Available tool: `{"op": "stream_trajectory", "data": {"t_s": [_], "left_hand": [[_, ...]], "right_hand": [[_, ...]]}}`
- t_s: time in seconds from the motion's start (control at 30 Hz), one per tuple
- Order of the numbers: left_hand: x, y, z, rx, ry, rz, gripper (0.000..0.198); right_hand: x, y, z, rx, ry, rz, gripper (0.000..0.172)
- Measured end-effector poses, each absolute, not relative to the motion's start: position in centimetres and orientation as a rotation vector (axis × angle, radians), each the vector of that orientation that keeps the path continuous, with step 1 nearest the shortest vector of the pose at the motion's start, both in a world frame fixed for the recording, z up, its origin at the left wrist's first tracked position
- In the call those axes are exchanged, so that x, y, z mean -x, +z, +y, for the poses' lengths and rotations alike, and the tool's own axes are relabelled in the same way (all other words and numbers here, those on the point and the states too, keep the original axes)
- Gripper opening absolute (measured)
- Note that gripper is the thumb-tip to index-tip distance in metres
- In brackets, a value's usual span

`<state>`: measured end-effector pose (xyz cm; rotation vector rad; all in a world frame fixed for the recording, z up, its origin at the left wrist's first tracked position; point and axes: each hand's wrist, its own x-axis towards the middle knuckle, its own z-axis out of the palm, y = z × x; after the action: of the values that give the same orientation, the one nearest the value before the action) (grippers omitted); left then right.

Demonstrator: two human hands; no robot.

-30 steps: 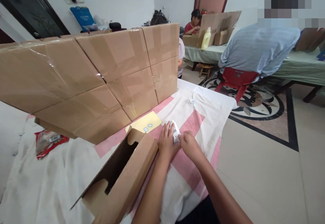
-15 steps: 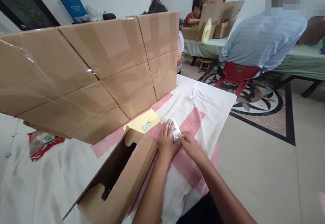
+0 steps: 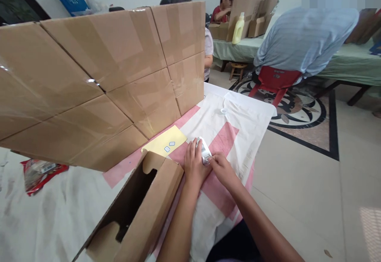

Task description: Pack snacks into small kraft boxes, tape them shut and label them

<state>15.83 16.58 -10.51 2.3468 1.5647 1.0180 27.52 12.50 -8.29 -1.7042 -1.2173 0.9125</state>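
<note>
My left hand (image 3: 195, 159) is closed over a small shiny silver-and-white item (image 3: 205, 152), its fingers lying across the left side. My right hand (image 3: 222, 167) pinches the lower right edge of that same item. What kind of thing it is cannot be made out, as my fingers cover part of it. Just left of my hands lies a yellow sheet (image 3: 178, 134) with two small blue-edged stickers (image 3: 169, 147) on it. An open cardboard box (image 3: 157, 194) stands beside my left forearm, its inside dark.
A wall of taped cardboard boxes (image 3: 125, 56) rises along the table's far left. A red-edged plastic packet (image 3: 43, 173) lies at the left. Beyond the white table edge, a person sits on a red chair (image 3: 278, 77) near a green-covered table (image 3: 226, 50) with a yellow bottle (image 3: 238, 29).
The whole view has shifted slightly up and left. Both hands stay on the silvery item, with only a slight change in how it shows between the fingers.
</note>
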Motion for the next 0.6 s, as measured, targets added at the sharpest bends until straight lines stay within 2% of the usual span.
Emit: {"op": "stream_trajectory", "data": {"t_s": [0.6], "left_hand": [[-15.96,-10.08,17.23,-2.344,1.0,1.572,0.077]], "right_hand": [[-27.24,-8.33,12.78,1.729,0.834,-1.226,0.029]]}}
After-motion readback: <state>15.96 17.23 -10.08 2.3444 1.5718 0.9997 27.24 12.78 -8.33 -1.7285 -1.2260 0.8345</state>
